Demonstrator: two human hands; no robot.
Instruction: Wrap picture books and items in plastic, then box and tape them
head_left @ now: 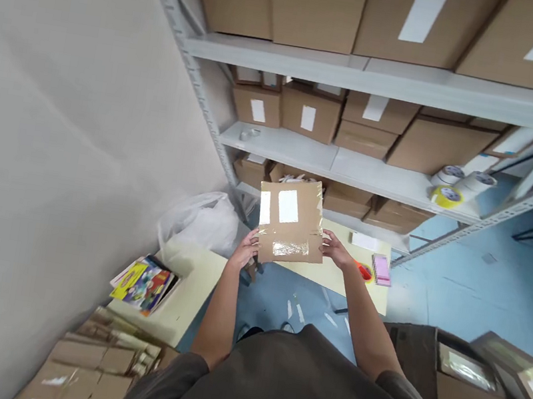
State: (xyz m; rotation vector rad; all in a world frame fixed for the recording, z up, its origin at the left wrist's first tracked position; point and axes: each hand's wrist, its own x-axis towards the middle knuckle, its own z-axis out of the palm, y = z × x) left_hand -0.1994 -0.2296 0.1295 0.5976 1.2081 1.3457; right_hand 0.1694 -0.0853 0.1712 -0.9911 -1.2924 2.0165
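Observation:
Between my two hands is a cardboard box [299,228], raised in front of the shelving. White labels and strips of shiny clear tape show on the face turned to me. My left hand [245,249] grips its lower left edge, fingers closed against the cardboard. On the opposite edge, my right hand [334,248] holds the lower right corner. The fingertips behind the box are hidden. Below my right arm, a red tape dispenser [364,271] and a pink-and-white packet [381,270] lie on the pale table [308,275].
A metal rack [323,160] full of cardboard boxes stands ahead, with tape rolls [448,196] on its middle shelf. Books [144,283] and a white plastic bag [206,224] sit on the left table. Flattened cardboard [90,357] is lower left; more boxes [478,395] are lower right. A wall borders the left.

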